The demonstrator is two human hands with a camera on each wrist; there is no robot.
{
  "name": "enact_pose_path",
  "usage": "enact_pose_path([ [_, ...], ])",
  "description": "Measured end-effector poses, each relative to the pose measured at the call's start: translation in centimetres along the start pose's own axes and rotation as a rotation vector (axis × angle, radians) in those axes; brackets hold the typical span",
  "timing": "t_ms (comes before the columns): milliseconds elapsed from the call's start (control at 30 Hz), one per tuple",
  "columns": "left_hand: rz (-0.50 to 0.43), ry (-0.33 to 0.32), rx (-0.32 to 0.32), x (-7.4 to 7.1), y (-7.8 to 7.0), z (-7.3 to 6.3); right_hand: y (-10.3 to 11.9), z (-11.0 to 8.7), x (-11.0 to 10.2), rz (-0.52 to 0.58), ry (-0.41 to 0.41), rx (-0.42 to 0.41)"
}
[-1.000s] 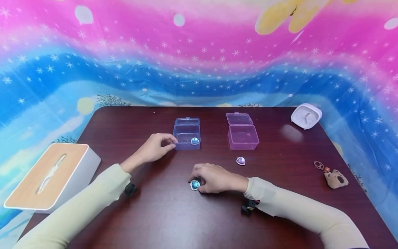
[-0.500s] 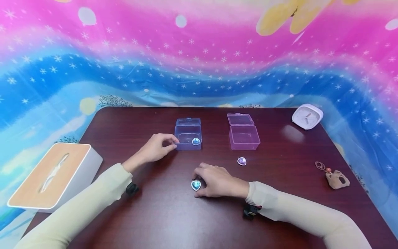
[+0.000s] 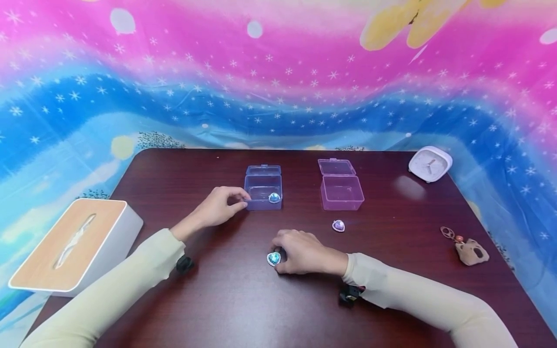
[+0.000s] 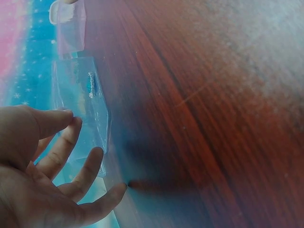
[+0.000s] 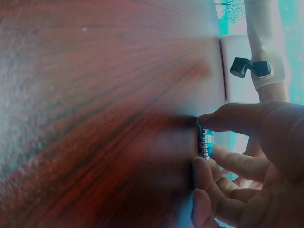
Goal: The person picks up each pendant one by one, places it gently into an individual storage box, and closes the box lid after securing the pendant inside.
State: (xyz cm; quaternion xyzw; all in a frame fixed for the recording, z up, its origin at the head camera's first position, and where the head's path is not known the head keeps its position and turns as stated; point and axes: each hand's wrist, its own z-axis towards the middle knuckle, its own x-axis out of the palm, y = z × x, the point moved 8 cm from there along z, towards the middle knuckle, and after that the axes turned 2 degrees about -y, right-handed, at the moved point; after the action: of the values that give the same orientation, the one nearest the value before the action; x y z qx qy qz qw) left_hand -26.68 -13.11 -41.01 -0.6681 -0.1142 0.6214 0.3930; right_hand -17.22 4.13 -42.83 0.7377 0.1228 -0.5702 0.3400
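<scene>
My right hand (image 3: 300,252) is low over the table, with thumb and fingertips at opposite sides of a blue heart-shaped gem (image 3: 273,258) edged in small pearly beads. In the right wrist view this gem (image 5: 205,142) is edge-on between them, at the tabletop. My left hand (image 3: 221,205) pinches the near left corner of a blue clear plastic box (image 3: 263,205), its lid raised. Inside that box lies another blue gem (image 3: 274,197). Nearer my right hand, a purple heart-shaped gem (image 3: 338,225) rests on the table before a pink clear box (image 3: 342,205), lid also up.
A tissue box (image 3: 74,244) with a wood-look top stands at the left edge. A small white clock (image 3: 430,164) is at the back right, and a plush bear keychain (image 3: 472,252) lies on the right. A patterned cloth (image 3: 278,87) hangs behind the dark table (image 3: 226,299).
My right thumb has come away from the blue gem and back against it. The gem has stayed nearly in place. The left hand has kept its hold on the box corner.
</scene>
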Motion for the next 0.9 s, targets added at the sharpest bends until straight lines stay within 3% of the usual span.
enact_pose_path([
  [333,-0.01,0.003,-0.008,0.1,0.0,0.0,0.1,0.4,-1.7,0.009,-0.039,-0.057],
  [533,-0.005,0.003,-0.003,0.1,0.0,0.0,-0.4,1.1,-3.0,0.042,-0.048,-0.045],
  [900,-0.01,0.01,-0.007,0.1,0.2,0.2,-2.3,4.5,-9.6,0.107,-0.23,-0.012],
])
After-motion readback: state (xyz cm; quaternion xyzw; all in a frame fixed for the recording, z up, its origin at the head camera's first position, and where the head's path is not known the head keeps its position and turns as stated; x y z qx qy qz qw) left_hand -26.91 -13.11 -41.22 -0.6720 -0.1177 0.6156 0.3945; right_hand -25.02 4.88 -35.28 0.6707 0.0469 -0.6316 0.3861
